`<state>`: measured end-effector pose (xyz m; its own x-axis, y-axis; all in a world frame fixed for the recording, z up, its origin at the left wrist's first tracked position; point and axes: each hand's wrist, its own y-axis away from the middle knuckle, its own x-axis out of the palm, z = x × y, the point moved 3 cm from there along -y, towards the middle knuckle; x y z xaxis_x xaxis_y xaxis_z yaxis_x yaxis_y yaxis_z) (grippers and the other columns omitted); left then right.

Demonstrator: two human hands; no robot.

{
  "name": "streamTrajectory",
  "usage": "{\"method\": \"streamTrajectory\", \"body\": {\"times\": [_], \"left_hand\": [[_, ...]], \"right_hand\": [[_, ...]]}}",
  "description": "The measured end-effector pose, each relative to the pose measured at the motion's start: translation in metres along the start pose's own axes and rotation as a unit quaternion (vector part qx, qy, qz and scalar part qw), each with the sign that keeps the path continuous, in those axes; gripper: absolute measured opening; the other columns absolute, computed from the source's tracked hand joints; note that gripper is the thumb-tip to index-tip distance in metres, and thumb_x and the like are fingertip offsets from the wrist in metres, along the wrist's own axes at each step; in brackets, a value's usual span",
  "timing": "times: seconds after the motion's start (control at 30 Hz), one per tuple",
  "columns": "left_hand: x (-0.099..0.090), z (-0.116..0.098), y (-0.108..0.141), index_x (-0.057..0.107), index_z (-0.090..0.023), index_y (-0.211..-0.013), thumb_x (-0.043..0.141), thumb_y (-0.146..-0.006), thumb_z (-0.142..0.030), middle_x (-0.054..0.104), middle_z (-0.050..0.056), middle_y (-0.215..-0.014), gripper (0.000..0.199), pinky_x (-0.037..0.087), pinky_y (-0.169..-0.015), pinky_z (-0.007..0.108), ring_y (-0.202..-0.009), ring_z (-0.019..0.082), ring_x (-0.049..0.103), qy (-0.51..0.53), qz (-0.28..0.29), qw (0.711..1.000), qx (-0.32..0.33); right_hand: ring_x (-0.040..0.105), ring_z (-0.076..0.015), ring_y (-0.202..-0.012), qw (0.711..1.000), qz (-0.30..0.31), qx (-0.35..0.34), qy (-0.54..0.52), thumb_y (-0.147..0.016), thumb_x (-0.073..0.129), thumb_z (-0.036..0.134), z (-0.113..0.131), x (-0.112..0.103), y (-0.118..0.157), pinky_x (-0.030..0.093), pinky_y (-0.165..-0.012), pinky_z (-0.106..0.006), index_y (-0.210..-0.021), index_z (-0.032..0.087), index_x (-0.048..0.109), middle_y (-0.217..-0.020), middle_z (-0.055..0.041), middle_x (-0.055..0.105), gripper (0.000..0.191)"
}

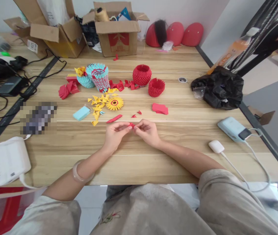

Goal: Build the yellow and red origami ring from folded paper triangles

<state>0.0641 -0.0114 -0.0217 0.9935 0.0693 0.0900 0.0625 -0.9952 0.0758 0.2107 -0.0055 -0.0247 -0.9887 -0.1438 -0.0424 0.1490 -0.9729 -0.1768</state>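
Between the fingertips of my left hand (116, 133) and my right hand (147, 132) is a small piece of red paper (132, 125), pinched from both sides just above the table. Its exact fold is too small to make out. Right beyond it lie two little red folded pieces (139, 112). A row of joined red pieces (114, 118) rests by my left fingers. Farther back sits a yellow paper disc with a red ring (114, 103), beside scattered yellow folded pieces (96, 111). A stack of red paper slips (160, 108) lies beyond my right hand.
Blue-and-red (100, 78) and red paper vessels (142, 75) stand farther back, with light-blue paper slips (81, 113) at left. A black bag (220, 88) and a light-blue power bank (234, 129) are right. A white power bank (11, 160) lies left; cardboard boxes (116, 32) line the back.
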Motion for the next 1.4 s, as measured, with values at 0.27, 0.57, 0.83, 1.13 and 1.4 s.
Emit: {"method": "streamTrajectory", "body": {"times": [0.27, 0.57, 0.83, 1.13, 1.4], "left_hand": [[0.000, -0.006, 0.000, 0.071, -0.014, -0.071, 0.081, -0.050, -0.022, 0.068, 0.005, -0.069, 0.024, 0.050, -0.054, 0.025, -0.062, 0.015, 0.064, 0.071, 0.003, 0.995, -0.076], [-0.007, 0.001, -0.005, 0.072, -0.014, -0.078, 0.083, -0.051, -0.025, 0.069, 0.005, -0.070, 0.031, 0.053, -0.063, 0.030, -0.063, 0.016, 0.064, 0.043, 0.022, 0.998, -0.051], [-0.010, -0.008, -0.005, 0.073, -0.015, -0.082, 0.078, -0.060, -0.027, 0.073, 0.005, -0.077, 0.026, 0.056, -0.068, 0.032, -0.069, 0.018, 0.067, -0.047, 0.035, 0.997, 0.050], [-0.011, -0.008, -0.005, 0.072, -0.015, -0.083, 0.077, -0.061, -0.028, 0.073, 0.006, -0.078, 0.026, 0.055, -0.067, 0.032, -0.069, 0.019, 0.067, -0.068, 0.029, 0.995, 0.073], [-0.007, -0.008, 0.000, 0.073, -0.017, -0.078, 0.074, -0.064, -0.026, 0.072, 0.004, -0.068, 0.018, 0.050, -0.055, 0.027, -0.058, 0.016, 0.063, -0.116, 0.082, 0.988, 0.060]], "right_hand": [[0.066, -0.0169, -0.075, 0.939, 0.098, -0.270, 0.190, -0.084, 0.053, 0.024, 0.004, -0.005, 0.000, 0.055, -0.072, -0.032, -0.077, 0.021, 0.066, -0.079, -0.0071, 0.070, 0.015], [0.066, -0.0200, -0.092, 0.917, 0.188, -0.288, 0.202, -0.088, 0.049, 0.024, 0.006, -0.011, -0.004, 0.055, -0.086, -0.038, -0.090, 0.020, 0.069, -0.094, -0.0110, 0.071, 0.021], [0.065, -0.0147, -0.066, 0.993, 0.110, -0.007, 0.031, -0.079, 0.061, 0.036, -0.002, -0.007, -0.006, 0.053, -0.066, -0.028, -0.076, 0.015, 0.066, -0.073, -0.0064, 0.070, 0.022], [0.065, -0.0126, -0.069, 0.981, 0.136, 0.090, -0.105, -0.069, 0.070, 0.033, -0.012, -0.001, -0.012, 0.052, -0.073, -0.029, -0.076, 0.014, 0.065, -0.072, -0.0032, 0.069, 0.020], [0.063, -0.0130, -0.068, 0.987, 0.101, 0.084, -0.088, -0.070, 0.071, 0.036, -0.006, -0.002, -0.012, 0.049, -0.070, -0.028, -0.078, 0.015, 0.068, -0.076, -0.0038, 0.070, 0.023]]}}
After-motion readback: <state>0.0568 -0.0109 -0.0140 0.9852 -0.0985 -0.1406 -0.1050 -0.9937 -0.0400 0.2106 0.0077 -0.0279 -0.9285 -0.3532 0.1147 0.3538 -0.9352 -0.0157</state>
